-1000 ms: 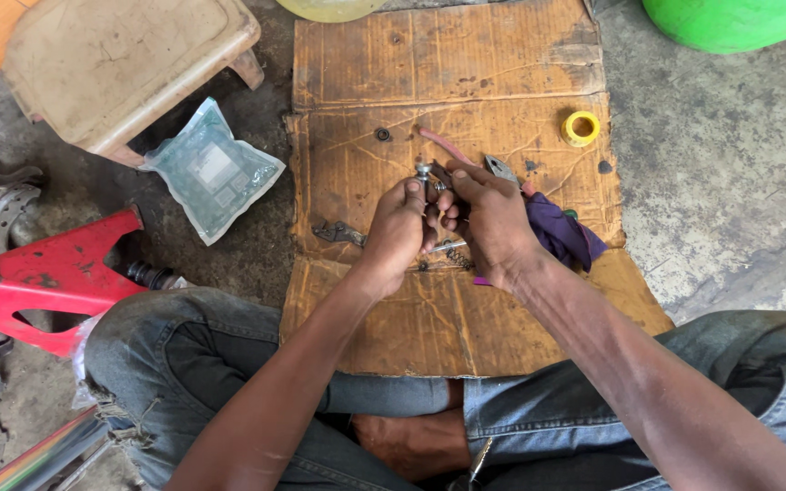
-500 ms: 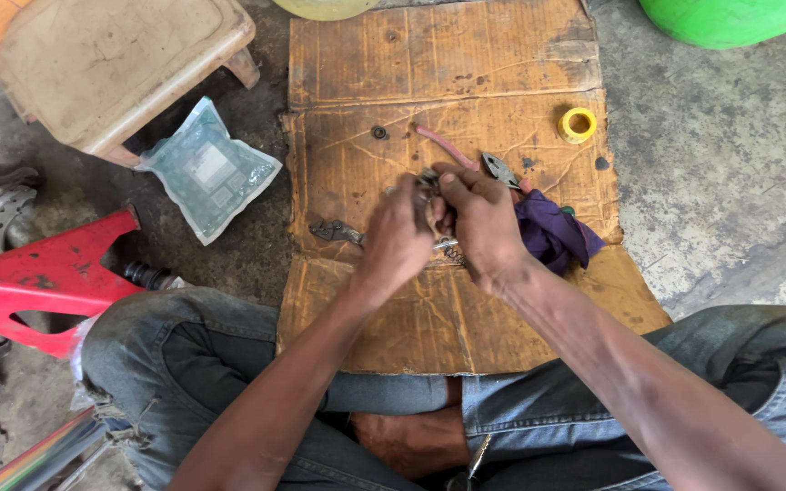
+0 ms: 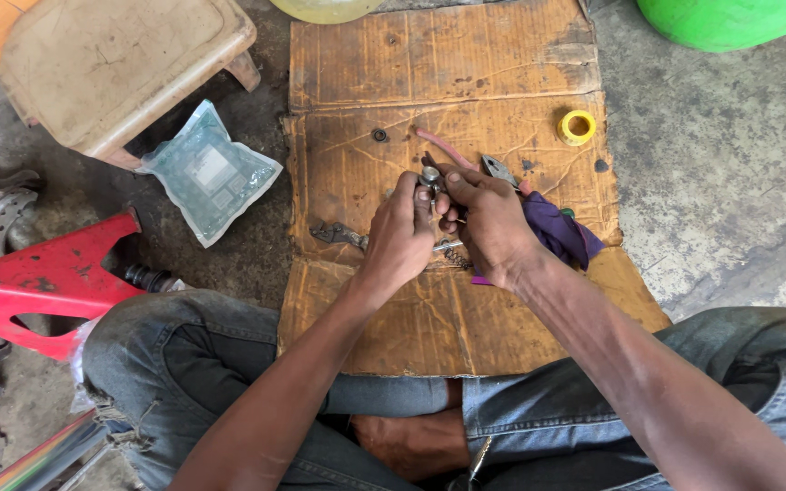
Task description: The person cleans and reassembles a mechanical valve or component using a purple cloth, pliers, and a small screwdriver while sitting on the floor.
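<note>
- Head view: flattened cardboard sheet (image 3: 502, 55) spread over a rough concrete floor (image 3: 730, 182) serves as the work surface, with the person seated cross-legged at its near edge in jeans.
- Both hands meet above the middle of the cardboard. The left hand (image 3: 399, 238) and right hand (image 3: 493, 227) press close together, fingertips pinched on a small round metal part (image 3: 430, 175) held at their far tips, clear of the cardboard.
- That part sits between the two thumbs, equally near to each hand. A thin metal pin (image 3: 446, 245) sticks out sideways below the fingers, its long axis running left to right; which hand grips it I cannot tell.
- Just beyond the right hand lie pliers (image 3: 499, 168) and a pink cord (image 3: 443, 147); a purple cloth (image 3: 559, 229) lies just right of the right hand.
- Well apart to the far right sits a yellow tape roll (image 3: 577, 127); a small dark washer (image 3: 379, 135) lies to the far left.
- Off the cardboard: a clear plastic packet (image 3: 209, 171), a worn plastic stool (image 3: 120, 68), a red frame piece (image 3: 47, 277) and a green tub (image 3: 730, 18).
</note>
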